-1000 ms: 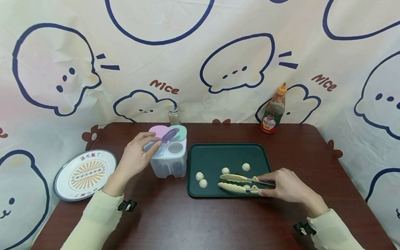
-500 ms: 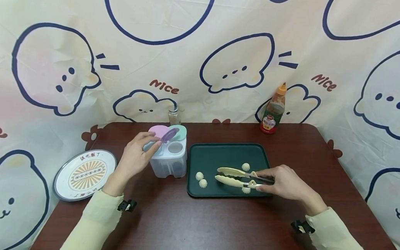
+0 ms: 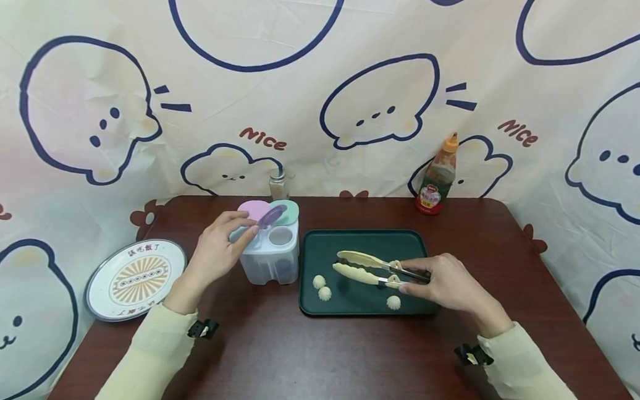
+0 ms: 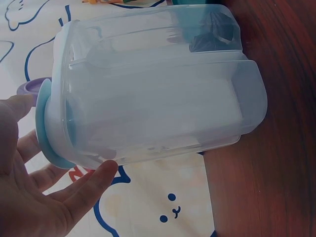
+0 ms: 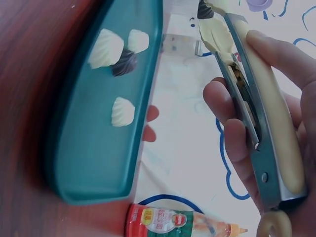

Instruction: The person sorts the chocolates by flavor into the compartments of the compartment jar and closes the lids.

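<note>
My right hand (image 3: 410, 279) grips cream-coloured tongs (image 3: 362, 265) by the handles and holds them nearly closed just above a dark green tray (image 3: 350, 242). The tong tips point left. Three small white dumplings show on the tray: two at front left (image 3: 320, 281) and one at front right (image 3: 393, 302). In the right wrist view something dark sits at the tong tips (image 5: 205, 10); what it is I cannot tell. My left hand (image 3: 242, 227) rests with relaxed fingers (image 4: 98, 175) against a clear plastic container (image 3: 271, 255) with pastel lids, left of the tray.
A patterned round plate (image 3: 135, 280) sits at the table's left edge. A sauce bottle (image 3: 437, 177) and a small shaker (image 3: 279, 186) stand at the back against the printed cloth. The brown table (image 3: 342, 363) lies bare in front of the tray.
My right hand has carried the tongs up and toward the back left over the tray, uncovering the front-right dumpling. The left hand and container have stayed still.
</note>
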The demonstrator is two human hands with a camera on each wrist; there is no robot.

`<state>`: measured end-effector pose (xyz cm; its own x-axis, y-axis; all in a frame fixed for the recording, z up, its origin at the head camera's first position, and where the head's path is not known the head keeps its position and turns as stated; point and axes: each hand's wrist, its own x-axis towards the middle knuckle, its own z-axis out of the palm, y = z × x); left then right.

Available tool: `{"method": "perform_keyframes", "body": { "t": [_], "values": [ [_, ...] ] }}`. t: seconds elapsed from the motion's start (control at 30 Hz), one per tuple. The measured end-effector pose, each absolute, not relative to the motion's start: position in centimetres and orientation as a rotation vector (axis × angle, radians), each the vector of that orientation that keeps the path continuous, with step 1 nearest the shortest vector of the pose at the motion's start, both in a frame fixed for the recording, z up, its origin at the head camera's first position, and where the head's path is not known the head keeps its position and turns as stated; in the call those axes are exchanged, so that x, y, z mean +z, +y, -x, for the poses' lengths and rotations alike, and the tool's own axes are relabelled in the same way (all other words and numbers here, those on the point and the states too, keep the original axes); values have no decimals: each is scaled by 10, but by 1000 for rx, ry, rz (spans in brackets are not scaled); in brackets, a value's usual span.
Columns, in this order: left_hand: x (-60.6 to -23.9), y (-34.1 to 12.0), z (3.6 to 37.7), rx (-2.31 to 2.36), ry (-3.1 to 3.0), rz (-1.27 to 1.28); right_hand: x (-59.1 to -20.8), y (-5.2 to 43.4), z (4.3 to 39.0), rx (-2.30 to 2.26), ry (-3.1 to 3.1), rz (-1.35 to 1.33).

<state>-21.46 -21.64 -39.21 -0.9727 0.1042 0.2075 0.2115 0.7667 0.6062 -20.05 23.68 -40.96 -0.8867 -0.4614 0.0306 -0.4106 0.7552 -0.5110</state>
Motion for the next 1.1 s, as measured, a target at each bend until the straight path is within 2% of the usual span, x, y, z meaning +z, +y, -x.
{"method": "perform_keyframes", "body": {
  "t": [1.1],
  "values": [
    [-392,-216,215,-975,-2804,250,-375,156,209,-972,2953,867]
  ]
}}
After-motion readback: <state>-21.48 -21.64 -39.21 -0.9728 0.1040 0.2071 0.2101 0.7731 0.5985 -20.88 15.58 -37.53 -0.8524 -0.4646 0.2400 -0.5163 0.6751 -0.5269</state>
